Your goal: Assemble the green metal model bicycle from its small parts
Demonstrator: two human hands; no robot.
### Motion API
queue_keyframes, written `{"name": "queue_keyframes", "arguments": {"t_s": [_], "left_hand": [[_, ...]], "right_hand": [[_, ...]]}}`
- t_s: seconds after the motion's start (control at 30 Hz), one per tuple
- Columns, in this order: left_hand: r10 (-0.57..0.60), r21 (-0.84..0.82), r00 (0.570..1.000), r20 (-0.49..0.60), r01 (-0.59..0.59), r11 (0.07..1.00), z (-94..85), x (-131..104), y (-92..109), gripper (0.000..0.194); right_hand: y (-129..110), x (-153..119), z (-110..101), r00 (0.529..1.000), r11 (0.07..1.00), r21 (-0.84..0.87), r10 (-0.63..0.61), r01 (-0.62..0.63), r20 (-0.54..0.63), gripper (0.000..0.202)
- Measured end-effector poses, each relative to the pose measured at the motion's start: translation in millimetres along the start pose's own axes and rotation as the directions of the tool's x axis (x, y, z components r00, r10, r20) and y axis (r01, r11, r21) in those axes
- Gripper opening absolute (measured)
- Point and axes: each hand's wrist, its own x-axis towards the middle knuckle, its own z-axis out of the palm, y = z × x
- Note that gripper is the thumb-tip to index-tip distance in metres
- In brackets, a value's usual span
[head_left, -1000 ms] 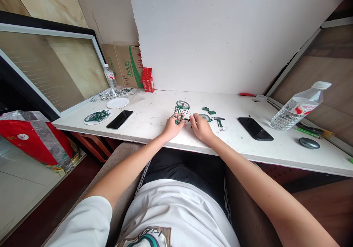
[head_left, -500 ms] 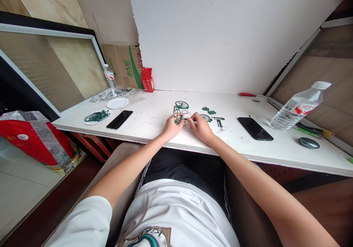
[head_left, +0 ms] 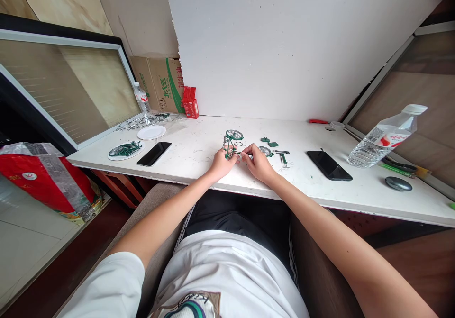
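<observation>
Near the front edge of the table, my left hand point(head_left: 221, 162) is closed on a small green model bicycle point(head_left: 230, 143), whose spoked wheel points away from me. Its lower frame is partly hidden by my fingers. My right hand point(head_left: 261, 164) pinches a thin dark screwdriver-like tool point(head_left: 246, 153), with its end against the bicycle close to my left fingertips. Just beyond my right hand lies a loose spoked wheel point(head_left: 265, 151). Small green blocks point(head_left: 273, 144) and a green frame-like part point(head_left: 283, 159) rest to its right. A small dark ring point(head_left: 238, 144) lies by the bicycle.
On the left are a plate of green parts point(head_left: 126, 150), a white plate point(head_left: 151, 132) and a phone point(head_left: 154, 154). A black phone point(head_left: 329, 165), a water bottle point(head_left: 387, 135) and a grey oval object point(head_left: 398, 184) are on the right. A white board point(head_left: 284, 55) stands behind.
Hardly anything differs. The fingers of my right hand have shifted slightly around the thin tool, while my left hand and the bicycle stay in place.
</observation>
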Motion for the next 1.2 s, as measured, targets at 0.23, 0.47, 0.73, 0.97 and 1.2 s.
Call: {"name": "queue_keyframes", "arguments": {"t_s": [0.23,0.47,0.73,0.97,1.2], "left_hand": [[-0.013,-0.008,1.0,0.002,0.013,1.0,1.2,-1,2,0.027],[-0.011,0.007,1.0,0.003,0.011,1.0,0.8,-1,1,0.024],[-0.018,-0.01,1.0,-0.008,0.017,1.0,0.8,-1,2,0.024],[-0.019,0.021,1.0,0.0,0.019,1.0,1.2,-2,5,0.025],[-0.025,0.045,1.0,0.004,0.025,0.999,2.5,-4,10,0.024]], "right_hand": [[-5,3,-1,0.999,0.992,-0.111,0.054,-0.054,-0.005,0.045],[2,4,1,0.998,0.977,-0.204,0.051,-0.054,-0.019,0.045],[1,3,1,0.999,0.991,-0.132,-0.012,0.006,-0.046,0.032],[-7,0,-1,0.998,0.997,-0.052,-0.053,0.051,-0.032,0.028],[-1,0,1,0.997,1.0,0.008,-0.004,0.005,-0.081,0.034]]}}
